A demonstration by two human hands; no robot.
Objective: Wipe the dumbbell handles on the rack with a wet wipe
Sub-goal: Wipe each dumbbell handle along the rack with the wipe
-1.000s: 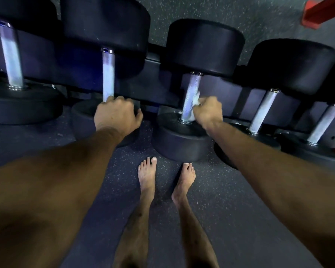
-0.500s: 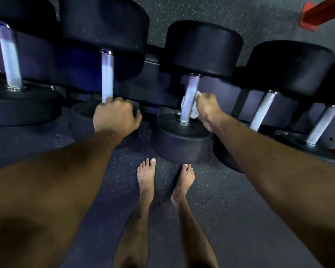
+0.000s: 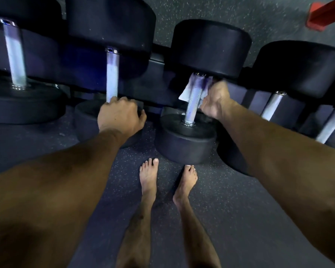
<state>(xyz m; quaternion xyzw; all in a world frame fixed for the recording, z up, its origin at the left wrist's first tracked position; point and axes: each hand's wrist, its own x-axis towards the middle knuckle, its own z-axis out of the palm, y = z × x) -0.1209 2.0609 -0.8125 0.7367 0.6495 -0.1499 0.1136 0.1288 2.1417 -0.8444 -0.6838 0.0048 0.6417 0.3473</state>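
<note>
Black round-headed dumbbells with silver handles lie side by side on a dark rack (image 3: 159, 60). My right hand (image 3: 214, 102) holds a white wet wipe (image 3: 186, 91) wrapped behind the upper part of the third dumbbell's handle (image 3: 193, 102), close under its far head. My left hand (image 3: 120, 117) grips the lower end of the second dumbbell's handle (image 3: 112, 76), fingers curled round it. The wipe sticks out to the left of the third handle; my right fingers are hidden behind it.
More dumbbell handles lie at the far left (image 3: 15, 55) and to the right (image 3: 272, 105). My bare feet (image 3: 149, 175) stand on the speckled rubber floor just under the rack's front heads. A red bar (image 3: 325, 14) shows at the top right.
My right hand has slid the wipe from the lower end of the third handle up to its far end. My left hand has stayed on the second handle.
</note>
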